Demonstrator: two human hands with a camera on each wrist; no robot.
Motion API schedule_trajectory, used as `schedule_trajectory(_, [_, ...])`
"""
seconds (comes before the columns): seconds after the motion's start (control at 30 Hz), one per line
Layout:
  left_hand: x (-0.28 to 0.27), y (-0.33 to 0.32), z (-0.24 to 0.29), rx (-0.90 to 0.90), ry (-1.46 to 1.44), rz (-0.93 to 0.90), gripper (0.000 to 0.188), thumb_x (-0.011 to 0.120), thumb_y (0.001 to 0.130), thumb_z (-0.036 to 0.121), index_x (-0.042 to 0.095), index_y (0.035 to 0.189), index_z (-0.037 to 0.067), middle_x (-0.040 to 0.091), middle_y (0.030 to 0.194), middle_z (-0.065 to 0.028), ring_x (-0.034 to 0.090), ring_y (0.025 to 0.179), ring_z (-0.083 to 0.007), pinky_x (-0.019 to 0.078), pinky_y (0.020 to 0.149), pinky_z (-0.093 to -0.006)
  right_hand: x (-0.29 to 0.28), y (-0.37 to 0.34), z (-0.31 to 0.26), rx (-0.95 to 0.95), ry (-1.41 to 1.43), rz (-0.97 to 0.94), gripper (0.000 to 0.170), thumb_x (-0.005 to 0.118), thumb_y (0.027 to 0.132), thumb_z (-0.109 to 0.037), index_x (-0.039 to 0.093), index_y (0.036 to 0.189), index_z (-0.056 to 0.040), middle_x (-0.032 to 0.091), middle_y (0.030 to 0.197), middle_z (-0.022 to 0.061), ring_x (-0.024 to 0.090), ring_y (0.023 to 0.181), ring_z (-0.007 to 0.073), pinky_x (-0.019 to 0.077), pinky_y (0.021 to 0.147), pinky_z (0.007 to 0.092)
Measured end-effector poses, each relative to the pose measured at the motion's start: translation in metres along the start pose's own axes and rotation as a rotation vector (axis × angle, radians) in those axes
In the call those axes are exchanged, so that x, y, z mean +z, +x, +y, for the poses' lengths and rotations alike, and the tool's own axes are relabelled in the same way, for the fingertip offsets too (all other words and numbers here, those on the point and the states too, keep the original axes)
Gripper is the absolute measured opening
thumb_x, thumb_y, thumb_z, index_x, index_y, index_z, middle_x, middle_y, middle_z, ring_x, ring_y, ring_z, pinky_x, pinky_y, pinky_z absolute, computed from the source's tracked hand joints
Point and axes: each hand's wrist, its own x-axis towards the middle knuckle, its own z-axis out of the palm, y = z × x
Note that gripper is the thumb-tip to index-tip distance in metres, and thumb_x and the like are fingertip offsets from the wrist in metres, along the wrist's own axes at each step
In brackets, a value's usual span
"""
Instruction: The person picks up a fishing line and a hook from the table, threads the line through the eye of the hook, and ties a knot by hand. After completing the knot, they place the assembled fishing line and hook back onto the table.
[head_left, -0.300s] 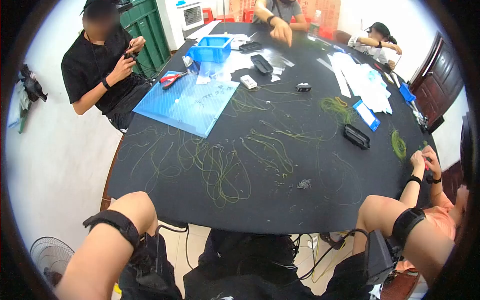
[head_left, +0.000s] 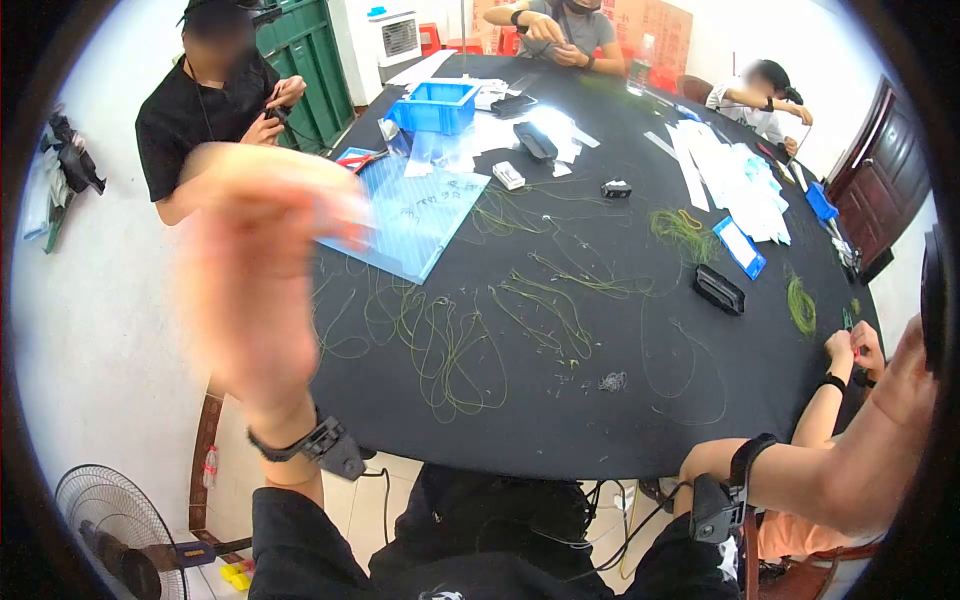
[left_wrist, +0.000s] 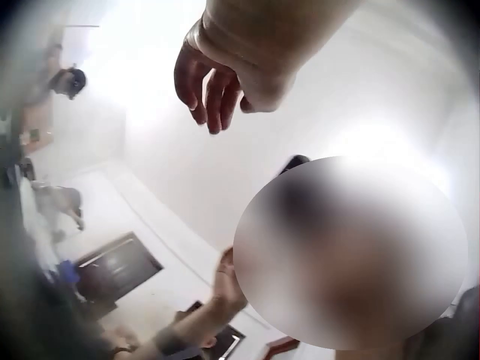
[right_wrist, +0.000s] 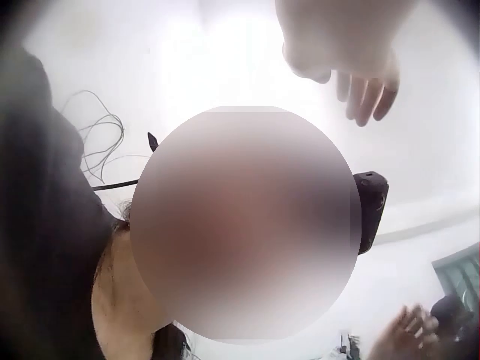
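My left hand (head_left: 265,270) is raised in front of the head camera, blurred, over the table's left edge. In the left wrist view the fingers of the left hand (left_wrist: 214,82) hang loosely curled with nothing in them. My right hand (head_left: 900,395) is up at the far right edge of the head view, partly cut off. The right wrist view has the right hand (right_wrist: 356,67) with relaxed, empty fingers, beside my blurred head. Below on the black table (head_left: 560,430) lie loops of thin green cord (head_left: 455,350), away from both hands.
Several people sit round the table, one at the right working close by with hands (head_left: 855,350). A blue basket (head_left: 435,108), a clear blue sheet (head_left: 420,225), black trays (head_left: 718,289) and white papers (head_left: 745,185) lie on it. A fan (head_left: 120,530) stands at lower left.
My left hand has risen from the lower left into the view, and my right hand has lifted at the right. The person across the table has drawn a hand back.
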Motion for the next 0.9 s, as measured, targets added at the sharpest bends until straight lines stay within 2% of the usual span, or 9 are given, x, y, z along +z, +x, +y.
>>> schedule_trajectory(0.03, [0.009, -0.004, -0.011, -0.187, 0.128, -0.057, 0.04, 0.032, 0.1, 0.032, 0.056, 0.087, 0.002, 0.056, 0.081, -0.0115, 0.056, 0.071, -0.0177, 0.0452, 0.065, -0.0307, -0.016, -0.007, 0.0, 0.006, 0.052, -0.003, 0.036, 0.044, 0.093, -0.035, 0.039, 0.119, -0.0107, 0.031, 0.116, 0.012, 0.028, 0.114, 0.0216, 0.0242, 0.101, 0.0449])
schedule_trajectory(0.07, [0.01, -0.012, -0.031, -0.256, 0.15, -0.101, 0.033, 0.043, 0.098, 0.022, 0.059, 0.08, -0.001, 0.06, 0.072, -0.007, 0.058, 0.059, -0.0122, 0.0443, 0.053, -0.0234, -0.029, -0.013, 0.001, 0.016, 0.103, -0.007, 0.03, 0.047, 0.092, -0.031, 0.044, 0.11, -0.0076, 0.038, 0.104, 0.0111, 0.035, 0.104, 0.0212, 0.0299, 0.097, 0.0424])
schedule_trajectory(0.1, [0.015, -0.016, -0.036, -0.497, 0.251, -0.148, 0.032, 0.047, 0.097, 0.02, 0.06, 0.075, 0.0, 0.06, 0.067, -0.0034, 0.055, 0.055, -0.0083, 0.042, 0.049, -0.0217, -0.035, -0.016, 0.004, 0.016, 0.117, -0.006, 0.029, 0.045, 0.093, -0.031, 0.045, 0.109, -0.0068, 0.039, 0.102, 0.0114, 0.038, 0.102, 0.0218, 0.0318, 0.094, 0.0419])
schedule_trajectory(0.17, [0.017, -0.029, -0.074, -0.595, 0.435, -0.329, 0.031, 0.048, 0.095, 0.021, 0.062, 0.075, 0.002, 0.059, 0.062, 0.0002, 0.052, 0.053, -0.0051, 0.0379, 0.048, -0.0222, -0.029, -0.017, 0.009, 0.069, 0.176, -0.034, 0.028, 0.042, 0.095, -0.03, 0.047, 0.107, -0.0053, 0.043, 0.099, 0.0119, 0.043, 0.096, 0.0228, 0.0355, 0.089, 0.0408])
schedule_trajectory(0.37, [0.016, -0.06, -0.134, -0.784, 0.31, -0.571, 0.037, 0.048, 0.096, 0.028, 0.059, 0.071, 0.003, 0.047, 0.054, 0.0026, 0.041, 0.051, -0.0051, 0.0321, 0.049, -0.0238, 0.026, -0.013, 0.041, 0.485, 0.473, -0.211, 0.035, 0.032, 0.1, -0.028, 0.053, 0.099, -0.0005, 0.054, 0.09, 0.0135, 0.057, 0.08, 0.0261, 0.0467, 0.073, 0.0376])
schedule_trajectory(0.47, [0.01, -0.068, -0.139, -0.781, 0.194, -0.461, 0.039, 0.045, 0.097, 0.03, 0.058, 0.07, 0.004, 0.04, 0.053, 0.0045, 0.036, 0.05, -0.0042, 0.0282, 0.048, -0.0234, 0.039, -0.012, 0.046, 0.666, 0.558, -0.304, 0.042, 0.026, 0.103, -0.027, 0.056, 0.095, 0.0019, 0.06, 0.085, 0.0142, 0.064, 0.072, 0.0277, 0.0523, 0.065, 0.036])
schedule_trajectory(0.53, [0.005, -0.076, -0.148, -0.786, 0.131, -0.369, 0.041, 0.043, 0.098, 0.03, 0.057, 0.07, 0.004, 0.036, 0.053, 0.0063, 0.031, 0.05, -0.0037, 0.0253, 0.048, -0.0228, 0.042, -0.031, 0.039, 0.624, 0.626, -0.137, 0.04, 0.027, 0.102, -0.026, 0.056, 0.094, 0.0018, 0.06, 0.085, 0.0146, 0.063, 0.07, 0.0276, 0.0514, 0.065, 0.0356])
schedule_trajectory(0.73, [-0.004, -0.082, -0.159, -0.904, -0.012, -0.048, 0.042, 0.042, 0.1, 0.031, 0.056, 0.07, 0.005, 0.036, 0.053, 0.0078, 0.028, 0.047, -0.0026, 0.021, 0.043, -0.0209, 0.032, -0.03, 0.037, 0.417, 0.59, -0.11, 0.034, 0.03, 0.101, -0.025, 0.052, 0.09, -0.001, 0.054, 0.082, 0.0114, 0.058, 0.069, 0.0242, 0.0476, 0.063, 0.0328])
schedule_trajectory(0.9, [-0.004, -0.085, -0.162, -0.916, -0.069, 0.002, 0.046, 0.037, 0.101, 0.037, 0.054, 0.071, 0.006, 0.033, 0.054, 0.0084, 0.025, 0.046, -0.0016, 0.0173, 0.041, -0.0204, 0.026, -0.035, 0.025, 0.224, 0.474, -0.085, 0.03, 0.032, 0.1, -0.024, 0.049, 0.086, -0.0033, 0.05, 0.078, 0.0088, 0.054, 0.068, 0.0213, 0.0445, 0.061, 0.0305])
